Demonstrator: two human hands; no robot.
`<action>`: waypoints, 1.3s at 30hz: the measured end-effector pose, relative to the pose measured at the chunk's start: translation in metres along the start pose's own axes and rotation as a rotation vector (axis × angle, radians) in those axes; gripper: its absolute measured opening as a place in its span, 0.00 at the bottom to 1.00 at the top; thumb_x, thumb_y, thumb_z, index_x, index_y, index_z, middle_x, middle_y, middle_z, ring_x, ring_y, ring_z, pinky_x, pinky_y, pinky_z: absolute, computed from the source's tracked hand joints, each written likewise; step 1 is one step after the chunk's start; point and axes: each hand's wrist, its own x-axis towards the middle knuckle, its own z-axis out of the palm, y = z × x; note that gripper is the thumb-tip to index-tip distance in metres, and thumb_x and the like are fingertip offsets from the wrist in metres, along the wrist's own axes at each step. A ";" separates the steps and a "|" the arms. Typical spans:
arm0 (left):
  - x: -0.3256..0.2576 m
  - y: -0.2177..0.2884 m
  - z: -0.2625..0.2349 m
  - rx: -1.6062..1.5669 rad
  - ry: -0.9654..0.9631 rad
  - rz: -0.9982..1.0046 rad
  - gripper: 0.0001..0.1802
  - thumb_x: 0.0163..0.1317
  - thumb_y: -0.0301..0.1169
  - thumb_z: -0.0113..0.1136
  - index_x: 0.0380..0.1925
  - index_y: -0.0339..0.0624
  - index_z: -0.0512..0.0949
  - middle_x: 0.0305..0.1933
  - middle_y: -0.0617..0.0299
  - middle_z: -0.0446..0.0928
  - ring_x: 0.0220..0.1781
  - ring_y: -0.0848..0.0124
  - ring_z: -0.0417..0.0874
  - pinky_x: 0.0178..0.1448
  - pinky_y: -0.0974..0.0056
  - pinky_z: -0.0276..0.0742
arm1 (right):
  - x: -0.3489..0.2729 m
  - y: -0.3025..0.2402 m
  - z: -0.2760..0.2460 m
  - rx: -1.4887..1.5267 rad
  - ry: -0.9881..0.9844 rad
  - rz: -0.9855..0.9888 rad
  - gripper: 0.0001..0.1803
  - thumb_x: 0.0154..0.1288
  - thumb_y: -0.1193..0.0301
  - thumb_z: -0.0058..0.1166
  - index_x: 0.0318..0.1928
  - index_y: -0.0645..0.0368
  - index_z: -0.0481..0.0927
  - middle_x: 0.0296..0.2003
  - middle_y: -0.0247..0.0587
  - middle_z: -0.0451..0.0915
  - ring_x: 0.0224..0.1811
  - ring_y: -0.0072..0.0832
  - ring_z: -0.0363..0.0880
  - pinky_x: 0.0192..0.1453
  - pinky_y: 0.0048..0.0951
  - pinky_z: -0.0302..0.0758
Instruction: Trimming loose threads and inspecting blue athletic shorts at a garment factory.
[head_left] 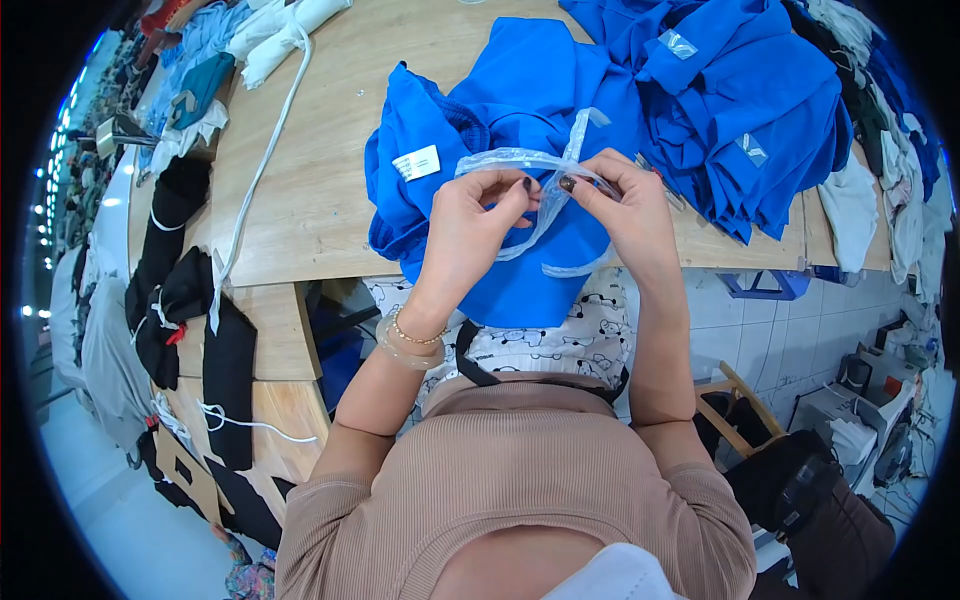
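Note:
A translucent plastic strip (575,140) loops and crosses between my hands, above a blue garment (535,75). My left hand (478,215) is closed, thumb and fingertips pinched together at the strip's left loop. On the right, my right hand (632,205) pinches the strip between thumb and forefinger where its lengths cross. One loose end stands up beyond the fingers, and another hangs below them over the cloth. The garment has a gathered edge and a white label (416,163). It lies on the table and drapes over the front edge toward my lap.
A heap of blue garments (740,110) with small clear patches lies at the right. Partly hidden beside my right hand is a thin metal tool (672,190). A white cord (265,165) runs along the wooden table (320,150). Black cloth bundles (228,385) lie left.

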 end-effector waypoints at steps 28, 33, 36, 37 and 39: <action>-0.002 -0.010 0.023 0.153 0.114 0.299 0.05 0.57 0.23 0.60 0.32 0.32 0.80 0.29 0.59 0.82 0.28 0.78 0.80 0.32 0.74 0.74 | -0.012 0.005 0.010 0.074 0.147 -0.071 0.03 0.52 0.77 0.52 0.27 0.65 0.74 0.24 0.32 0.70 0.24 0.20 0.67 0.27 0.22 0.63; 0.020 -0.013 -0.049 0.000 0.248 0.198 0.08 0.63 0.27 0.55 0.37 0.32 0.77 0.35 0.55 0.80 0.37 0.71 0.82 0.43 0.67 0.78 | -0.039 0.008 -0.088 0.942 0.017 0.082 0.15 0.60 0.73 0.42 0.47 0.65 0.72 0.40 0.47 0.77 0.42 0.31 0.73 0.51 0.32 0.67; 0.022 -0.020 -0.108 -0.068 0.427 0.167 0.10 0.64 0.28 0.54 0.42 0.31 0.75 0.38 0.55 0.79 0.43 0.69 0.81 0.48 0.70 0.77 | -0.079 0.007 -0.167 1.027 0.390 0.051 0.14 0.63 0.71 0.44 0.47 0.64 0.70 0.30 0.36 0.71 0.34 0.25 0.70 0.47 0.31 0.69; 0.024 -0.031 -0.129 -0.113 0.426 0.210 0.11 0.65 0.27 0.53 0.43 0.30 0.74 0.40 0.53 0.79 0.43 0.69 0.81 0.49 0.70 0.76 | -0.101 0.026 -0.209 1.035 0.382 -0.082 0.12 0.63 0.71 0.44 0.45 0.62 0.70 0.26 0.32 0.68 0.30 0.23 0.69 0.42 0.29 0.71; 0.021 -0.034 -0.150 -0.059 0.462 0.219 0.10 0.65 0.28 0.53 0.42 0.31 0.73 0.40 0.52 0.79 0.43 0.69 0.81 0.50 0.69 0.77 | -0.144 0.034 -0.277 1.017 0.276 -0.136 0.09 0.65 0.71 0.43 0.43 0.60 0.68 0.22 0.27 0.61 0.23 0.18 0.64 0.26 0.22 0.68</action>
